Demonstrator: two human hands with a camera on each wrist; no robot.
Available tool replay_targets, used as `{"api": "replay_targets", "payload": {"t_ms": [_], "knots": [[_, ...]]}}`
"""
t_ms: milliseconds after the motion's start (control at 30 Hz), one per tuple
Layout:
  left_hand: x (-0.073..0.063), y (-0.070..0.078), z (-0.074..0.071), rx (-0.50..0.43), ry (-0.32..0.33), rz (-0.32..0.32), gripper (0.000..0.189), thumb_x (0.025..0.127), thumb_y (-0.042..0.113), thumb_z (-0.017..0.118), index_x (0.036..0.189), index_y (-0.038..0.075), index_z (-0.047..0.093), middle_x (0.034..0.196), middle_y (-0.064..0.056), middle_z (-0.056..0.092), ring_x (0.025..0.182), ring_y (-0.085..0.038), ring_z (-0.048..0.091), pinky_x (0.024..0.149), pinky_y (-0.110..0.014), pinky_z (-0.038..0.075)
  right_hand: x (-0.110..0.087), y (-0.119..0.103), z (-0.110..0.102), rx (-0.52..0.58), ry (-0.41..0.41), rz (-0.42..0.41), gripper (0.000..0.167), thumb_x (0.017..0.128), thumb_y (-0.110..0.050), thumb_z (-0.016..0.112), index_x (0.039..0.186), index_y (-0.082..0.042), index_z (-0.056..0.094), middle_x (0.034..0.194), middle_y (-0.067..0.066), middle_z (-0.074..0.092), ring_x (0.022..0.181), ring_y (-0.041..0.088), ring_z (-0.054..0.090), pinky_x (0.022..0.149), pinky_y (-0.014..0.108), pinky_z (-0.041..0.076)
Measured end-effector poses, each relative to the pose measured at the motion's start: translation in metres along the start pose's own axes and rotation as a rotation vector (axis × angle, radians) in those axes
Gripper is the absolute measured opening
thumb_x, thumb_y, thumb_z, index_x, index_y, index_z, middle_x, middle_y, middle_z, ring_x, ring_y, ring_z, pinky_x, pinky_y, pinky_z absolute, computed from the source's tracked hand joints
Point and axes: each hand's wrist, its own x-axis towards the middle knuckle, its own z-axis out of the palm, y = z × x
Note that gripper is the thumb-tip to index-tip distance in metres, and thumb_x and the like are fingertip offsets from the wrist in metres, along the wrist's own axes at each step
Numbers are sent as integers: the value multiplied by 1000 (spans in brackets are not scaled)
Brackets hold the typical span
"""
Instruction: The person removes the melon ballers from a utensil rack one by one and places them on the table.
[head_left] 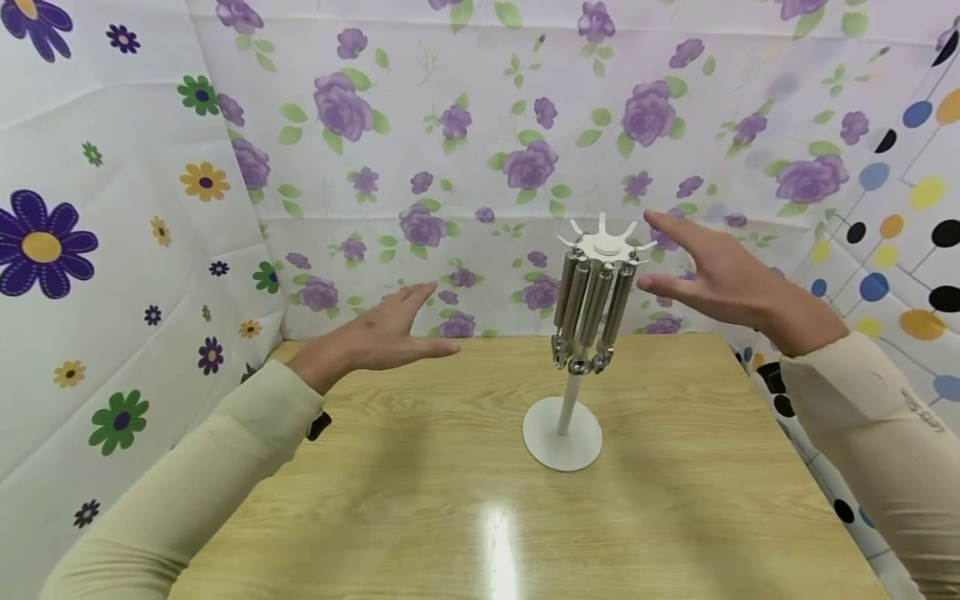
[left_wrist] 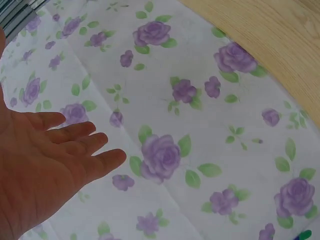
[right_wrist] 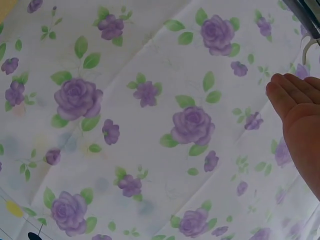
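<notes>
At one o'clock on the table [head_left: 450, 483], we've got the white stand [head_left: 572, 396] hung with metal utensils [head_left: 596, 304] — right hand [head_left: 727, 275] near it at two o'clock, left hand [head_left: 375, 333] at eleven — both with fingers straight, thumbs apart.

1. Back cloth [head_left: 480, 167]: white, creased, with purple roses and green leaves.
2. Left cloth [head_left: 150, 275]: white, with purple, yellow and green flowers.
3. Right cloth [head_left: 911, 242]: white, with coloured dots.
4. Wooden table [head_left: 450, 467]: pale, glossy, with a bright reflection [head_left: 498, 550].
</notes>
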Motion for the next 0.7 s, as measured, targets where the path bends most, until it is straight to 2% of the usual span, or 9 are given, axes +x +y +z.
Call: {"api": "replay_targets", "payload": {"t_ms": [233, 433, 700], "knots": [[17, 17, 12, -73, 5, 66, 103, 89, 70, 58, 162, 15, 11, 165, -10, 14, 151, -29, 14, 118, -55, 24, 11, -14, 3, -3, 53, -41, 79, 98, -37, 66, 159, -10, 25, 161, 18, 28, 142, 45, 31, 110, 67, 27], [31, 31, 20, -67, 5, 122, 99, 91, 65, 59, 162, 14, 13, 165, -8, 16, 151, -28, 16, 119, -52, 24, 15, -20, 6, 4, 63, -11, 75, 96, -35, 69, 156, -8, 34, 158, 18, 33, 138, 45, 38, 108, 65, 33], [45, 45, 24, -62, 24, 157, 94, 93, 61, 60, 161, 13, 17, 164, -9, 22, 149, -28, 22, 118, -50, 28, 16, -24, 11, 33, 90, 3, 75, 96, -40, 67, 156, -9, 34, 156, 18, 35, 135, 47, 40, 105, 67, 34]]}}
